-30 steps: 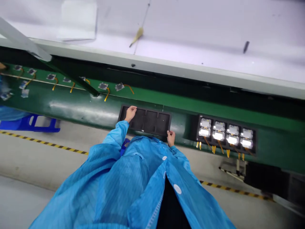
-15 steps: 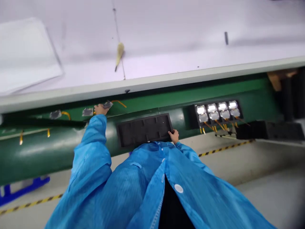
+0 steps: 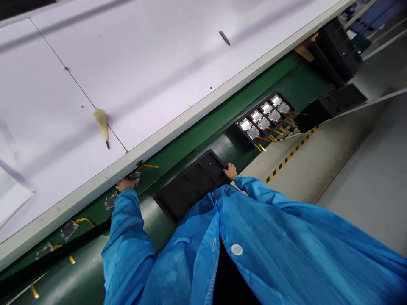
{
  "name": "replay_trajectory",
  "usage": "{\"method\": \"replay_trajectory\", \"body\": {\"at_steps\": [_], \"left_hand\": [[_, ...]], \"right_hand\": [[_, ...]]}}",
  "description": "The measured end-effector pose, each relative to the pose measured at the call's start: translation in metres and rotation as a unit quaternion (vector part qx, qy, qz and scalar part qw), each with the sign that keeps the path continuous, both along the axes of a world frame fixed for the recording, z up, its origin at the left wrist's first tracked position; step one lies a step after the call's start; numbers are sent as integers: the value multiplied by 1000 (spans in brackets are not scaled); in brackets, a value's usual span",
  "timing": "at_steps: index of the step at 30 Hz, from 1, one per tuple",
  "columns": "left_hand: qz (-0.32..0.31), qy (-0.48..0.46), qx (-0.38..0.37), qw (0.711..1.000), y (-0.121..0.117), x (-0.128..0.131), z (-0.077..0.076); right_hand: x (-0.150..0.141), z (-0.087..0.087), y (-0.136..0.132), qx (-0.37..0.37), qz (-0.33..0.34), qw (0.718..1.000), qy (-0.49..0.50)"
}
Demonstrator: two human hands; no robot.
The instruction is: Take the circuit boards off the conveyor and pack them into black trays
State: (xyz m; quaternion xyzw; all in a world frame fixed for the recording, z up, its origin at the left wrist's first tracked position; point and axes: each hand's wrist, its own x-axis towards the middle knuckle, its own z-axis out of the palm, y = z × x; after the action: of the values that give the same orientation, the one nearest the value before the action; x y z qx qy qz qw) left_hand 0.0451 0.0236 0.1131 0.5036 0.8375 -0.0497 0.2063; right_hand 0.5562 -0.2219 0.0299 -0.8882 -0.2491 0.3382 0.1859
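My left hand [image 3: 125, 184], under the bench's front edge, has its fingers closed on a small electronic module [image 3: 134, 176] with an orange flex cable [image 3: 149, 166]. A similar silvery module [image 3: 111, 201] lies just left of that hand on the green surface. In front of my body lies a black compartment tray [image 3: 193, 181] with no modules in it. My right hand [image 3: 230, 171] grips the tray's right end, its fingers bent over the rim. To the right stands another black tray [image 3: 243, 137], its compartments filled with shiny modules whose orange cables hang over the near side.
More modules [image 3: 69, 230] lie along the green surface [image 3: 152, 212] at left, beside a dark strip. A white bench top [image 3: 165, 84] runs above, with a yellowish-handled brush-like tool [image 3: 101, 122] and a dark stick [image 3: 224, 37]. Stacked black trays [image 3: 338, 48] stand far right.
The whole view has turned, so the bench now slants up to the right. My left hand still holds the module, and my right hand stays on the tray's end.
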Motion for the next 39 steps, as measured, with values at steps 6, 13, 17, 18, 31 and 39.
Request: {"method": "replay_trajectory", "body": {"at_steps": [6, 13, 17, 18, 31, 39], "left_hand": [[102, -63, 48, 992, -8, 20, 13], [104, -141, 136, 975, -69, 64, 4], [110, -326, 206, 916, -161, 140, 0], [108, -377, 205, 897, -183, 163, 2], [23, -560, 178, 809, -251, 238, 31], [80, -636, 174, 747, -238, 258, 15]], "right_hand": [[0, 1, -4, 6, 15, 1000, -4], [-35, 42, -15, 144, 146, 977, -60], [-67, 86, -5, 308, 289, 905, 42], [-74, 96, 0, 325, 306, 893, 56], [-71, 131, 20, 277, 356, 876, 171], [-56, 114, 22, 217, 232, 907, 278]]}}
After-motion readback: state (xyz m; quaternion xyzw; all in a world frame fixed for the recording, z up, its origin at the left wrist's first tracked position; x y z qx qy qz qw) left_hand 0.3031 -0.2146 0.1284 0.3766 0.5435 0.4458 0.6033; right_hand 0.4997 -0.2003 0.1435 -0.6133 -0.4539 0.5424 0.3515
